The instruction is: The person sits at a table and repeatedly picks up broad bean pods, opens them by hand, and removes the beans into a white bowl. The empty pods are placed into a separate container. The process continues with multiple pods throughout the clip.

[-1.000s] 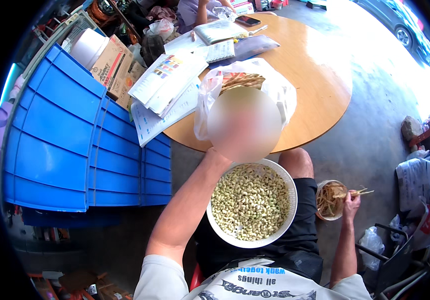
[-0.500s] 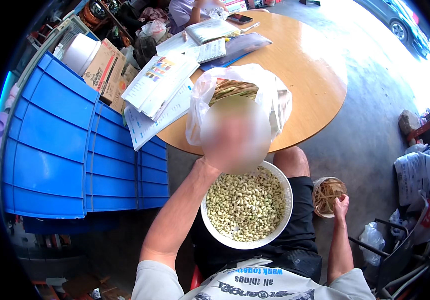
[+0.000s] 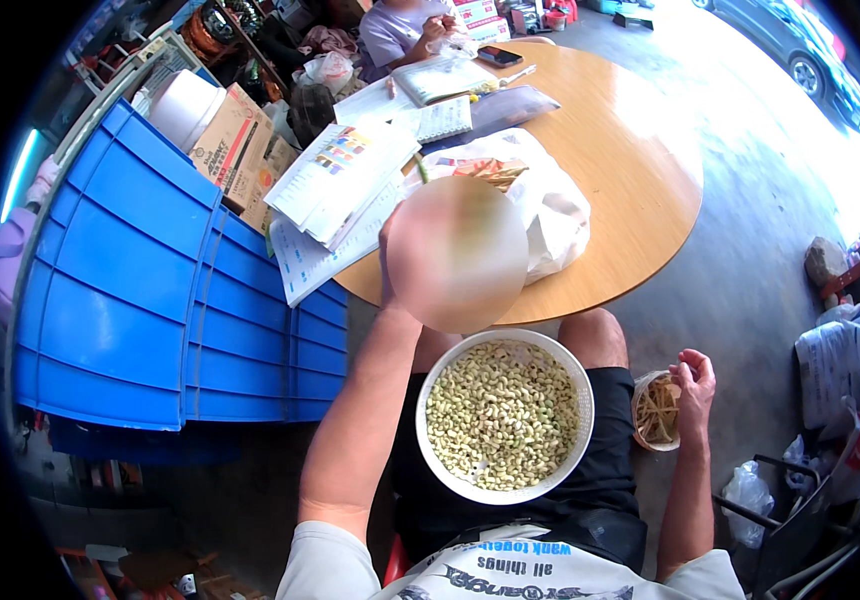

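Observation:
In my lap sits a round white plastic colander (image 3: 590, 430) holding many pale green shelled beans (image 3: 500, 415). My left hand (image 3: 410, 255) is raised over the table's near edge, beside a white plastic bag (image 3: 558, 225) with long dry bean pods (image 3: 500, 172) in its mouth. A blurred patch hides its fingers and whatever is in them; a green tip shows just above the patch. My right hand (image 3: 693, 388) hovers at the right edge of a small basket (image 3: 642, 425) of empty brown husks (image 3: 658, 408). Its fingers are loosely bent and apart, with nothing visible in them.
Papers (image 3: 325, 190), a notebook, a purple pouch (image 3: 510, 112) and a phone (image 3: 499, 57) lie on the round wooden table (image 3: 640, 170). Across it another person (image 3: 400, 35) sits. Large blue bins (image 3: 110, 280) stand left; plastic bags (image 3: 840, 365) and a stone (image 3: 825, 260) are at right.
My right hand has risen out of the husk basket to its right edge. My left hand has shifted left and up from the front of the bag, whose mouth has sagged.

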A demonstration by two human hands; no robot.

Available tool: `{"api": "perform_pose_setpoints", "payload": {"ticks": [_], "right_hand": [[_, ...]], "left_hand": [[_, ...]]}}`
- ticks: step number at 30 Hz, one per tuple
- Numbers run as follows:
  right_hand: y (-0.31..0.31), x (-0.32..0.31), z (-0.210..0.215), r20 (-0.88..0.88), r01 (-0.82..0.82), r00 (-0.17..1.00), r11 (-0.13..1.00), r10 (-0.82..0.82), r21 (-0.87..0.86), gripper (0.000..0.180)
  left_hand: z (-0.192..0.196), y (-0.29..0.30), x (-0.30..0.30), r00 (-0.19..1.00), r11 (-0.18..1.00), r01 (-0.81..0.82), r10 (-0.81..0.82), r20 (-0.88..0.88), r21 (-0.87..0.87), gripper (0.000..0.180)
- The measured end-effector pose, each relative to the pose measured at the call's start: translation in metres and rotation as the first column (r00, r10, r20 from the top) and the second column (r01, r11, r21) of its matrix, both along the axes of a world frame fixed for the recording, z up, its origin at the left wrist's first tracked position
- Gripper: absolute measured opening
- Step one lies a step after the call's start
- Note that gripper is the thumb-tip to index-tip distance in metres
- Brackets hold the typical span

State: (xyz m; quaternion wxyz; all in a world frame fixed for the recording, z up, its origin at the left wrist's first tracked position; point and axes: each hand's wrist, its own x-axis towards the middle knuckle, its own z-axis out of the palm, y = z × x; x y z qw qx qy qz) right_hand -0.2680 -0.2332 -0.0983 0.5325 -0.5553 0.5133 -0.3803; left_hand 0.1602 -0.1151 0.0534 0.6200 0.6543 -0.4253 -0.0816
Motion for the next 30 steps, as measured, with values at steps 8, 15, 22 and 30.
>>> {"api": "perform_pose_setpoints", "payload": {"ticks": [8,15,22,30], "right_hand": [[0.02,0.06,0.078,0.196,-0.128,0.97,0.987,0.145,-0.096,0.017],[0.063,0.103,0.154,0.404,-0.416,0.808,0.901,0.43,-0.127,0.011],[0.102,0.14,0.16,0.14,-0.749,0.605,0.619,0.784,-0.236,0.015],[0.119,0.151,0.126,0.225,-0.833,0.544,0.553,0.809,0.024,0.014]], "left_hand": [[0.082,0.044,-0.036,0.909,0.92,-0.118,-0.051,-0.413,-0.373,0.02],[0.076,0.092,-0.09,0.783,0.914,0.122,-0.328,-0.529,-0.386,0.038],[0.011,0.109,-0.149,0.662,0.985,0.086,-0.169,-0.73,-0.149,0.02],[-0.025,0.115,-0.155,0.674,0.997,0.025,-0.067,-0.736,-0.068,0.025]]}}
